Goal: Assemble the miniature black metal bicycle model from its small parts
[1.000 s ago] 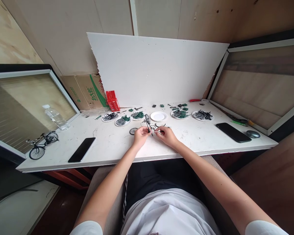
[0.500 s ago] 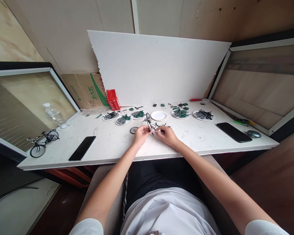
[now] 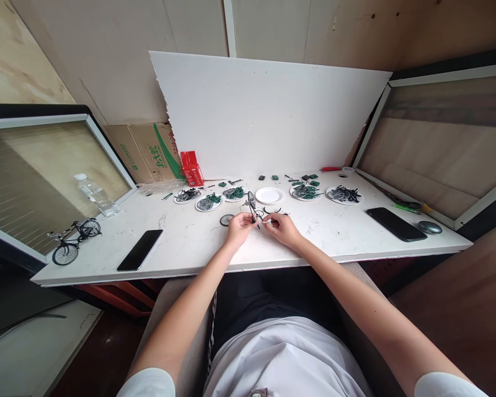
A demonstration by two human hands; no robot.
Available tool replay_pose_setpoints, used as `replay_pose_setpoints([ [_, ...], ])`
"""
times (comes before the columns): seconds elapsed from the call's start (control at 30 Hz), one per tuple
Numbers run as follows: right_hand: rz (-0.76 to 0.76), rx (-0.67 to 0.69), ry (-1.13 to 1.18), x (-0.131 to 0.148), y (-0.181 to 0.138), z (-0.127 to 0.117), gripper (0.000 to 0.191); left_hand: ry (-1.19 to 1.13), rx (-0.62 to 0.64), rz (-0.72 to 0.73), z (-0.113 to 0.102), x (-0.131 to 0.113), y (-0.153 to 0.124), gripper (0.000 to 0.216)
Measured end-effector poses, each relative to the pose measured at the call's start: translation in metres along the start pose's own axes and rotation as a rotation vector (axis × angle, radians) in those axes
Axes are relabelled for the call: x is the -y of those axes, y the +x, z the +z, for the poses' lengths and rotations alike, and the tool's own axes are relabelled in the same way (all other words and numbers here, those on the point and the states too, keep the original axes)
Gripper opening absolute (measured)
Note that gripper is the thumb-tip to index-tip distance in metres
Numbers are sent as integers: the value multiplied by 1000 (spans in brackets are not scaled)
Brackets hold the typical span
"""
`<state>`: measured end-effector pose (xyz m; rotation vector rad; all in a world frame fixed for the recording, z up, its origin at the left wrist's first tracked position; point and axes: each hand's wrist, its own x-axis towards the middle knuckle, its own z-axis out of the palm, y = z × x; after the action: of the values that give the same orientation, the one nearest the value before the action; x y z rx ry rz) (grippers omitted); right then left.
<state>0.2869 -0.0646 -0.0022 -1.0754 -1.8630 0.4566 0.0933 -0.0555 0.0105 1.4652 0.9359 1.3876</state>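
Observation:
Pinched in the fingers of my left hand (image 3: 240, 227) is a partly built black model bicycle (image 3: 252, 206), tilted, with one wheel at its upper end. The fingers of my right hand (image 3: 284, 229) are closed close by at the bicycle's right side; what they pinch is too small to make out. A loose black wheel (image 3: 226, 220) lies on the table just left of my left hand. Thin dark curved parts (image 3: 273, 210) rest behind my right hand.
Paper plates hold piles of black and green parts, such as one plate (image 3: 344, 202) at the right. A bare white plate (image 3: 270, 196) stands mid-row. A whole model bicycle (image 3: 75, 238), water bottle (image 3: 97, 197) and phone (image 3: 140, 250) are left; another phone (image 3: 395, 224) and a mouse (image 3: 430, 227) are right.
Both hands stay at the model bicycle with almost the same grip. The whole view has shifted very slightly.

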Motion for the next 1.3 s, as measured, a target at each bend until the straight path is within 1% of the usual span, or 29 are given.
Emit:
replay_pose_setpoints([
  [0.2, -22, 17, -5, 2, 0, 0, 26, -4, -7, -13, 0, 0, 0, 35],
  [0.67, -101, 62, -63, 0, 0, 1, 21, 24, 25, -9, -2, 4, 1, 31],
  [1.07, -135, 71, -81, -2, 0, 1, 19, 48, 43, 19, -4, 5, 2, 27],
  [1.3, -149, 73, -109, -3, -1, 2, 17, 86, 51, 53, -4, 11, 4, 31],
])
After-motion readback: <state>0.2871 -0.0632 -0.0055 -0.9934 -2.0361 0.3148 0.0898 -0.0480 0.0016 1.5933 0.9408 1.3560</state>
